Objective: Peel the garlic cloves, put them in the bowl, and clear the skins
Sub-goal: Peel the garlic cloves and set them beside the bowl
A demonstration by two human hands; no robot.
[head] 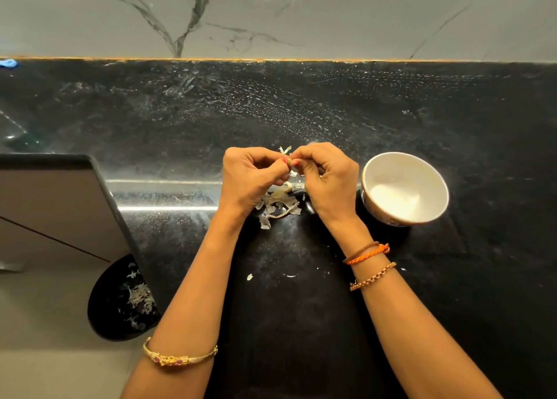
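My left hand point(251, 177) and my right hand point(327, 178) meet above the black counter, and both pinch one small garlic clove point(288, 163) between their fingertips. Most of the clove is hidden by my fingers. A pile of papery garlic skins point(278, 205) lies on the counter directly under my hands. The white bowl point(405, 160) stands just right of my right hand; pale peeled cloves show faintly on its bottom.
A dark bin point(120, 302) holding garlic skins sits on the floor below the counter's left edge. A grey cabinet front point(57, 211) stands at the left. Small skin flakes point(250, 277) lie on the counter between my forearms. A marble wall backs the counter.
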